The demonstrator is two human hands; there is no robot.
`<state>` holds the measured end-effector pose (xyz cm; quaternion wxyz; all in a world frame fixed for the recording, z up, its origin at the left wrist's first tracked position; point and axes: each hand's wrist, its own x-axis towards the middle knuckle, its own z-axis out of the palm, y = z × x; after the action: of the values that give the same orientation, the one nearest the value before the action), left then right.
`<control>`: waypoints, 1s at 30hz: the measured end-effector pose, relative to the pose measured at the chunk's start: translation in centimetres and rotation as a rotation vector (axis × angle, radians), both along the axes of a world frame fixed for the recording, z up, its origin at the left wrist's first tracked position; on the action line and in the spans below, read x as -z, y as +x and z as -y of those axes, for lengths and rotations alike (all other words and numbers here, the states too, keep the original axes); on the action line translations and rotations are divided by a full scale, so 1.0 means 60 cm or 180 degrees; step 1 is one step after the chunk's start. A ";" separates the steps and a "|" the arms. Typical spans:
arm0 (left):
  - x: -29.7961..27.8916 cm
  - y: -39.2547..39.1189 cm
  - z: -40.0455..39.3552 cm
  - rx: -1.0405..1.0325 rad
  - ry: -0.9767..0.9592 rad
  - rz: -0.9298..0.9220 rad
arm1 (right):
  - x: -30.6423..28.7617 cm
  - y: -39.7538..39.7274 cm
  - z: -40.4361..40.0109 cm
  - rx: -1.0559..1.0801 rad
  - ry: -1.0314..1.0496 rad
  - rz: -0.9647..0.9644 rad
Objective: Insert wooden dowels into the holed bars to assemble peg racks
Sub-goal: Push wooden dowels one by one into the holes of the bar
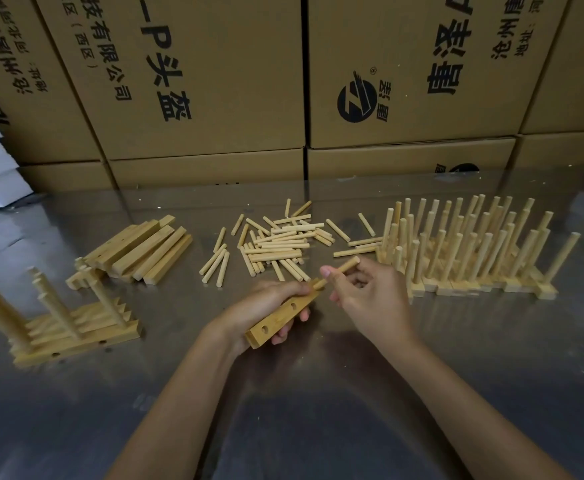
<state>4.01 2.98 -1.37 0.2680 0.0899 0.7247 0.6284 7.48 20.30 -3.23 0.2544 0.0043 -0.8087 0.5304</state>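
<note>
Two hands met above the tabletop (318, 393): left hand (266, 306) gripping a holed bar (285, 311) steady, right hand (366, 292) fingers (328, 273) pinching a dowel (341, 270) into its far hole, loose dowels (276, 244) just beyond for easy reach.

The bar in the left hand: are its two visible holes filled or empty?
Empty. Both holes on the bar show dark and open; the only dowel enters at its far end.

The shiny metal bench (318, 393) carries loose dowels (276, 244), stacked bars (145, 254), pegged racks (474, 251) at right — more racks (58, 317) at left.
</note>
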 end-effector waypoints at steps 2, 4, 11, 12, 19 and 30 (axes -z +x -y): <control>0.000 0.000 -0.001 0.0007 -0.0033 0.0006 | 0.002 -0.002 0.002 0.0085 0.0069 -0.0034; 0.000 -0.001 -0.001 0.0011 -0.0025 0.0038 | 0.004 -0.003 0.005 0.0140 0.0085 -0.0082; 0.002 -0.006 0.005 0.0125 0.0094 0.0103 | 0.003 -0.003 0.012 0.0246 0.0047 -0.0277; 0.003 -0.007 0.006 0.0143 0.0109 0.0118 | 0.003 -0.003 0.013 0.0254 0.0027 -0.0277; 0.008 -0.018 0.012 0.0076 0.0414 0.0392 | 0.007 -0.005 0.016 0.0223 -0.0028 -0.0077; 0.014 -0.042 0.049 -0.0819 0.1541 0.0804 | 0.035 -0.017 0.011 0.0098 0.0851 0.0456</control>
<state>1.47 0.05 -2.23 0.2450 -0.0202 0.5201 0.8180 6.49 19.63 -5.36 0.2013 -0.0122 -0.8881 0.4130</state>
